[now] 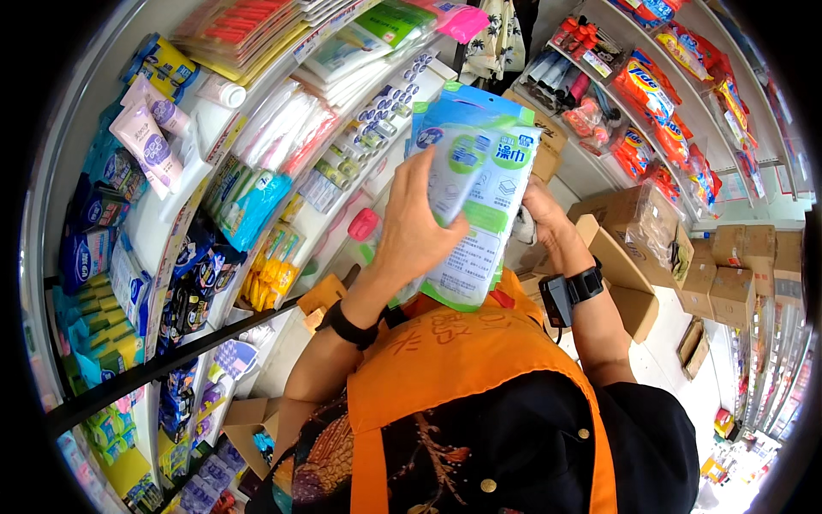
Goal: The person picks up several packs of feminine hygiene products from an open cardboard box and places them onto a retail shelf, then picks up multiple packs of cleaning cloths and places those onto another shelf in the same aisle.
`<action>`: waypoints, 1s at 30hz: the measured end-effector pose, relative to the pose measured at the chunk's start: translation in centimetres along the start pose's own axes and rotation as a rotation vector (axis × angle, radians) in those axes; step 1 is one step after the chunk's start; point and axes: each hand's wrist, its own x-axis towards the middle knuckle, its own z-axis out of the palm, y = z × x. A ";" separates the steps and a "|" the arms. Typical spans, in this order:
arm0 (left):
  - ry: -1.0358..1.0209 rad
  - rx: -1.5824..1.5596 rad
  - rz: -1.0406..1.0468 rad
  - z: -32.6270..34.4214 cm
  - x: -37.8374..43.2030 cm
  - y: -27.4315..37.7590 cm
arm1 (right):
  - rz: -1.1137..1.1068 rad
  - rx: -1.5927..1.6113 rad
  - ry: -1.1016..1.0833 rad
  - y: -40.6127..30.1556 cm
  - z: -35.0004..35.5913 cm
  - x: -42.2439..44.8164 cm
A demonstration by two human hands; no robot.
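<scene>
In front of my chest I hold several flat plastic packs of bath towels [507, 193], blue, white and green, stacked with their tops fanned apart. My left hand [417, 221] lies over the left side of the front pack, fingers pointing up and the thumb across its face. My right hand [546, 212] grips the stack from its right edge, its fingers partly hidden behind the packs. A small greyish-white cloth [524, 226] shows by the right fingers. The packs' lower ends reach the orange apron [462, 360].
Stocked shelves [192, 186] curve along the left, with a dark rail [173, 363] crossing below. Detergent bags [645, 90] fill shelves at the upper right. An open cardboard box [620, 276] stands by my right forearm; more cartons [729, 292] are stacked beyond. Another open box [247, 424] sits lower left.
</scene>
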 end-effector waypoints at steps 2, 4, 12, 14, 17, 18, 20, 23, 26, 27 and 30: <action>-0.019 -0.187 -0.136 -1.5 0.1 -0.1 | -0.023 -0.002 0.023 0.1 -0.1 0.0; 0.011 -0.414 -0.275 -2.9 0.4 1.0 | -0.043 -0.015 -0.053 0.3 -1.0 0.3; -0.056 0.265 0.181 -0.9 -1.4 -1.7 | -0.218 -0.382 0.082 -1.8 1.5 -1.2; -0.101 0.080 0.051 0.0 -1.4 -1.4 | -0.316 -0.655 0.173 -2.1 2.1 -1.6; -0.087 0.009 -0.079 0.2 -1.2 -0.5 | -0.447 -0.903 0.266 -4.3 6.3 -4.2; -0.010 0.070 0.034 0.2 -0.8 -0.8 | -0.437 -0.979 0.225 -4.3 6.5 -4.6; -0.031 -0.195 -0.058 -0.4 -0.2 -1.0 | -0.501 -0.969 0.135 -5.0 6.8 -5.6; -0.077 -0.725 -0.247 -1.7 0.1 -1.7 | -0.513 -0.946 -0.027 -6.8 7.3 -6.6; -0.249 -1.352 -0.547 -3.0 -0.1 -2.7 | -0.360 -0.671 -0.298 -7.4 6.8 -6.1; -0.247 -1.354 -0.549 -2.9 -0.3 -3.3 | -0.357 -0.672 -0.299 -7.5 6.7 -6.0; -0.392 -1.456 -0.561 -2.9 -0.6 -4.3 | -0.334 -0.686 -0.463 -7.4 6.7 -6.0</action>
